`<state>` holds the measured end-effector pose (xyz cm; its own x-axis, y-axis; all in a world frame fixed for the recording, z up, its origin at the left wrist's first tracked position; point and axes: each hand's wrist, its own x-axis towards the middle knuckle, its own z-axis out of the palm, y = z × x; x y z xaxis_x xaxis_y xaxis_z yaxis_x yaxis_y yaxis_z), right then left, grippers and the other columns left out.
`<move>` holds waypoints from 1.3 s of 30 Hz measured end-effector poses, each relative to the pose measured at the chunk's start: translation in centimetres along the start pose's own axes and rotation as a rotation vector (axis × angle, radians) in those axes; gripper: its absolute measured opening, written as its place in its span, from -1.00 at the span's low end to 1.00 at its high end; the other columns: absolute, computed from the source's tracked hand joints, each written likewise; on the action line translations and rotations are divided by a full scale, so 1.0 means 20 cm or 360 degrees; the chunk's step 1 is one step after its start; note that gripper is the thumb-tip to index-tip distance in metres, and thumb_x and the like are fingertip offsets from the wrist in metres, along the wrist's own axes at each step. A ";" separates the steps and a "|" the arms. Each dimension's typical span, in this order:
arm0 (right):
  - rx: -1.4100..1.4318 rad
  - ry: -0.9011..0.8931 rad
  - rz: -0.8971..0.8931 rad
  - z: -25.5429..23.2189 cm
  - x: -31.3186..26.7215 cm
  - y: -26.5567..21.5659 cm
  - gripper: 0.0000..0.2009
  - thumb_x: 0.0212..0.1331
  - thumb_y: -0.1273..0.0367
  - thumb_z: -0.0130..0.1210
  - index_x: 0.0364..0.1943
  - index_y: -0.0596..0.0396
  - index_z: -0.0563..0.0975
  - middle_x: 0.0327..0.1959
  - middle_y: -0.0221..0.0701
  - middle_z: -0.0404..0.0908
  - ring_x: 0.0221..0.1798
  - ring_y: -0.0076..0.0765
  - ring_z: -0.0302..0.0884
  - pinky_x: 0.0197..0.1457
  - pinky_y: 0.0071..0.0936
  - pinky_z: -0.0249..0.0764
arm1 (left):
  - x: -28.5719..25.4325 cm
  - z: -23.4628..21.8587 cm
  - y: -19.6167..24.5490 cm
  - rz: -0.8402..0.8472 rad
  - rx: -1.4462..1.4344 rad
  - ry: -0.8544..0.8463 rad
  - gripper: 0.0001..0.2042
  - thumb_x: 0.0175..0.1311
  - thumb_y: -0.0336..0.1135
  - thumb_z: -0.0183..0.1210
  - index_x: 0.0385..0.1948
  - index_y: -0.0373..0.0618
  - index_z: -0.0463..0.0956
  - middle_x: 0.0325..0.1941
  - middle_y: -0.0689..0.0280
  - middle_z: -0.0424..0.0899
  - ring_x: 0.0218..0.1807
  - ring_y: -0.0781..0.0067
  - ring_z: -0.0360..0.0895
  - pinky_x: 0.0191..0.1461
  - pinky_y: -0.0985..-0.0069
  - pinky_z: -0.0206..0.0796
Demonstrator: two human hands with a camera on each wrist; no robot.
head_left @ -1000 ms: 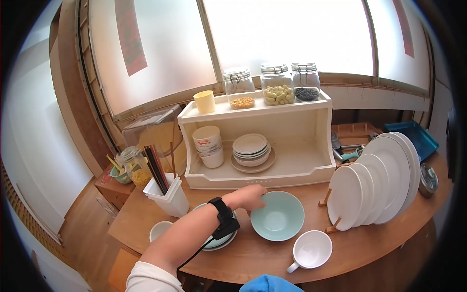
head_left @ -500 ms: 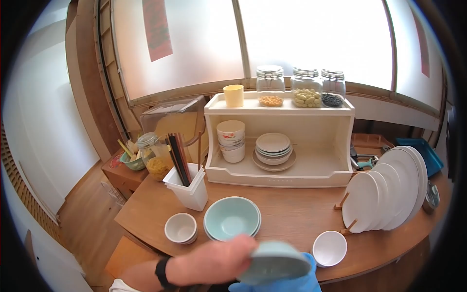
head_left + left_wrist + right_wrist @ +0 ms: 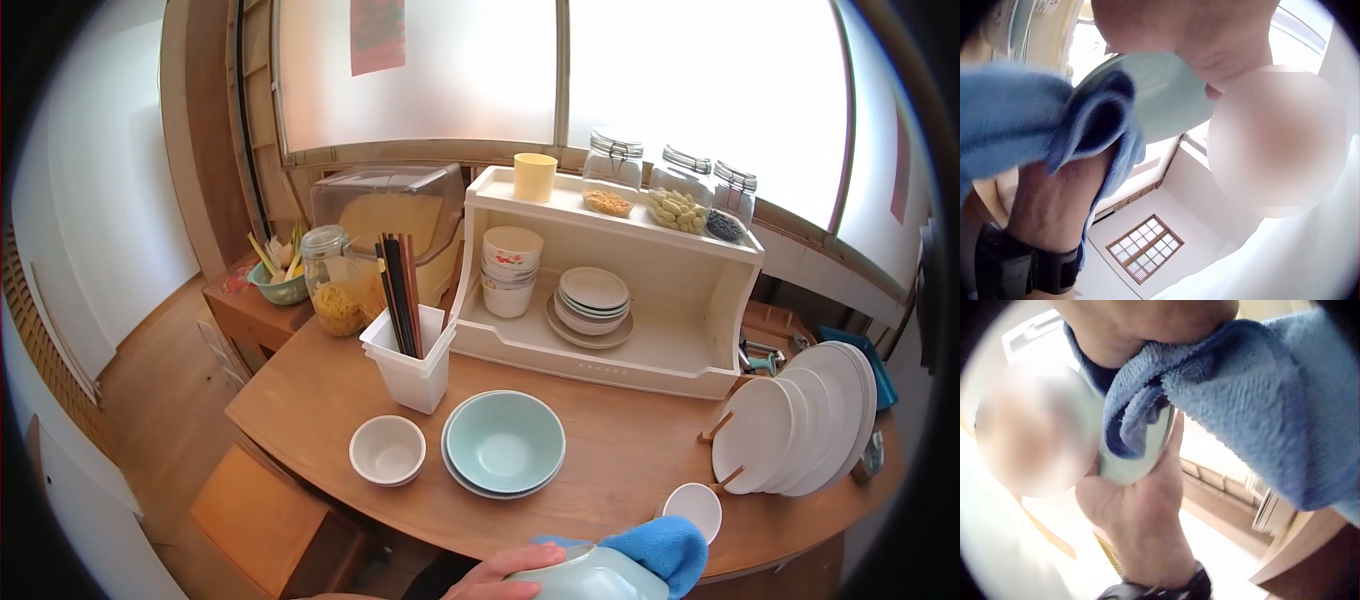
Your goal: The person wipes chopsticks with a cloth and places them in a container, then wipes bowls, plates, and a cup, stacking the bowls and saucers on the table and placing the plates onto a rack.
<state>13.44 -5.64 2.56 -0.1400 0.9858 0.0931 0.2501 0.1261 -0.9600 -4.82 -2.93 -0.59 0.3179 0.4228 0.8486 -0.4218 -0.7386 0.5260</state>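
At the bottom edge of the head view, my left hand [image 3: 500,575] grips a pale green bowl [image 3: 590,580] by its side. The bowl is tipped, its outer side facing up. A blue cloth [image 3: 665,545] lies against the bowl's far right side. My right hand [image 3: 1154,325] holds this cloth to the bowl in the right wrist view; its fingers are largely covered by the folds. Left of the hands, another pale green bowl [image 3: 505,440] sits stacked on the table, beside a small white bowl [image 3: 388,450]. The cloth partly overlaps a white mug [image 3: 693,512].
White plates [image 3: 755,435] stand in a wooden rack at right. Behind, a cream shelf [image 3: 640,375] carries stacked bowls, small plates, jars and a yellow cup [image 3: 535,177]. A white chopstick holder [image 3: 412,365] stands at the left, near a pasta jar [image 3: 335,290].
My left hand has lifted the pale green bowl off the table and brought it toward my body, against the blue cloth. The head view has shifted left.
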 end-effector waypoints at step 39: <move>-0.0224 -0.0187 -0.0003 0.24 0.09 -0.10 -0.62 0.36 0.21 -0.13 0.17 0.06 0.31 0.10 -0.30 0.41 0.22 -0.30 0.32 0.31 -0.37 0.22 | -0.07 -0.08 -0.08 0.0191 0.0010 0.0179 -0.49 0.31 -0.19 0.06 0.24 -0.20 0.19 0.24 -0.26 0.26 0.24 -0.24 0.31 0.35 -0.13 0.02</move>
<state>8.03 -4.74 3.41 -0.2497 0.9667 0.0553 0.3804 0.1505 -0.9125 -5.96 -1.49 -2.62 0.1683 0.3873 0.9065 -0.4454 -0.7905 0.4205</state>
